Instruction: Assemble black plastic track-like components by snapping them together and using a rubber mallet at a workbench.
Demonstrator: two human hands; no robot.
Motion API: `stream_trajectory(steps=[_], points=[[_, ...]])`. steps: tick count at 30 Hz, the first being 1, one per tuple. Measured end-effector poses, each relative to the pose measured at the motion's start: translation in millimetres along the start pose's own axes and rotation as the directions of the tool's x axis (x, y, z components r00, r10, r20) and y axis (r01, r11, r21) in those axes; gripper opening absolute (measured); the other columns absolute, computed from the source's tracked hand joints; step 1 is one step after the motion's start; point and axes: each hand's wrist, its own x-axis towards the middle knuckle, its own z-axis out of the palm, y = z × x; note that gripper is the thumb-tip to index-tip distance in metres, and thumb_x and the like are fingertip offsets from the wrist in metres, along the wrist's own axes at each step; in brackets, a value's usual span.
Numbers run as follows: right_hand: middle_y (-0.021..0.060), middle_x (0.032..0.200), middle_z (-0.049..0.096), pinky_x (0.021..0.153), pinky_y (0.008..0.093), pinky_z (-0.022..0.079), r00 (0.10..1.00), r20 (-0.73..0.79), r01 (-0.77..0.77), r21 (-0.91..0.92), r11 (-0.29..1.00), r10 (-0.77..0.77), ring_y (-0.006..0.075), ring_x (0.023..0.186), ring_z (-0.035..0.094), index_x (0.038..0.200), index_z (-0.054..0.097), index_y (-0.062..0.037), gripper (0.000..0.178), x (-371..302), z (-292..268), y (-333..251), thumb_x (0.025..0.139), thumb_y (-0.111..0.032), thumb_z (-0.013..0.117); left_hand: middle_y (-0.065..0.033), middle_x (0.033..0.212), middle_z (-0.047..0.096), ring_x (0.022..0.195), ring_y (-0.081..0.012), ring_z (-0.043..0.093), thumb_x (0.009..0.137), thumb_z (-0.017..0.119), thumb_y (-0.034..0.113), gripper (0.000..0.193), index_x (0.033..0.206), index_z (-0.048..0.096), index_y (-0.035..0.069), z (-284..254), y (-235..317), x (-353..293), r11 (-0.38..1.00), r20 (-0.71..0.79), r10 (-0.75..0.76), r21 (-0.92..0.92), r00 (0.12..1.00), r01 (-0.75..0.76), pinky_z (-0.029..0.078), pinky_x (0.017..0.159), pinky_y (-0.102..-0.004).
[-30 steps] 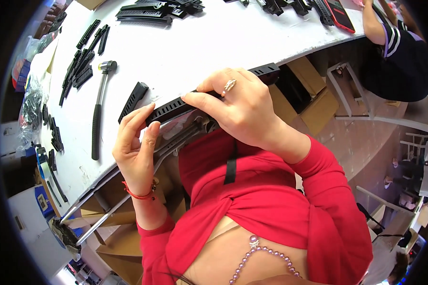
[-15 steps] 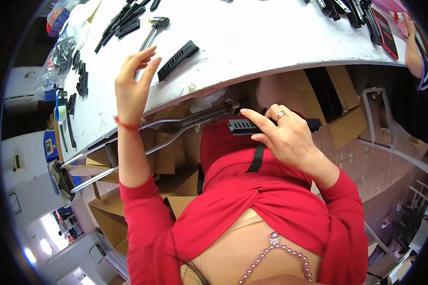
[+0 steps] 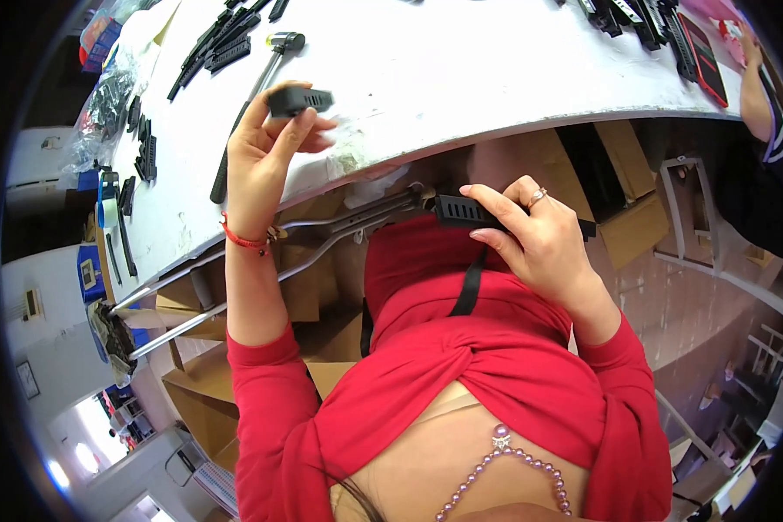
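Note:
My left hand [image 3: 265,143] is over the near edge of the white table, pinching a black slotted plastic piece [image 3: 297,101] between thumb and fingers. Part of that piece is smeared by motion. My right hand [image 3: 535,230], with a ring on one finger, is closed round a second black slotted strip [image 3: 459,210] above my lap; its far end sticks out past the palm. A mallet [image 3: 274,63] with a dark head and metal shaft lies on the table just beyond my left hand, its black handle running behind the wrist.
Several black slotted strips [image 3: 226,43] lie piled at the far left of the white table [image 3: 461,70]. More strips [image 3: 639,26] and a red-edged phone [image 3: 703,61] are at the right, near another person's arm [image 3: 754,104]. Cardboard boxes [image 3: 631,200] stand below.
My left hand has taken the slotted piece off the table and lifted it. The strip in my right hand has turned and moved slightly right, showing a different face.

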Motion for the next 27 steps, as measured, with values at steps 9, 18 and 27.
stream_trajectory(steps=[9,18,27], points=[[0.0061,0.078,0.050,0.055,0.0335,0.046,0.998,0.051,0.029,0.035,0.999,-0.031,0.0216,0.060,0.054,0.122,0.063,-0.0168,0.045,5.9,5.0,-3.0,0.079,-0.025,0.075,-0.0311,0.134,0.048,0.122,-0.0325,0.055,0.082,0.026,-0.014,0.058,0.138,0.036,-0.010,-4.0,-11.7,-9.5,0.686,0.233,0.009,-0.709,0.972,0.164,0.040,0.110,-0.0391],[0.0059,0.078,0.050,0.055,0.0332,0.046,0.998,0.050,0.029,0.023,0.999,-0.030,0.0213,0.060,0.053,0.124,0.063,-0.0163,0.049,7.4,2.9,-3.6,0.078,-0.023,0.076,-0.0223,0.117,0.063,0.107,-0.0241,0.065,0.095,0.059,0.007,0.036,0.128,0.052,-0.005,-1.6,-20.0,6.1,0.842,0.054,-0.128,-0.522,0.990,0.137,0.052,0.097,-0.0320],[0.0032,0.071,0.050,0.054,0.0307,0.043,0.954,-0.177,0.227,-0.107,0.968,-0.243,0.0175,0.060,0.052,0.115,0.071,-0.0184,0.048,67.2,-17.1,-5.3,0.069,-0.011,0.078,-0.0172,0.117,0.064,0.098,-0.0190,0.066,0.095,0.060,0.008,0.040,0.132,0.052,-0.004,-10.0,-26.1,11.1,0.757,0.157,-0.130,-0.622,0.979,0.200,0.053,0.088,-0.0278]])
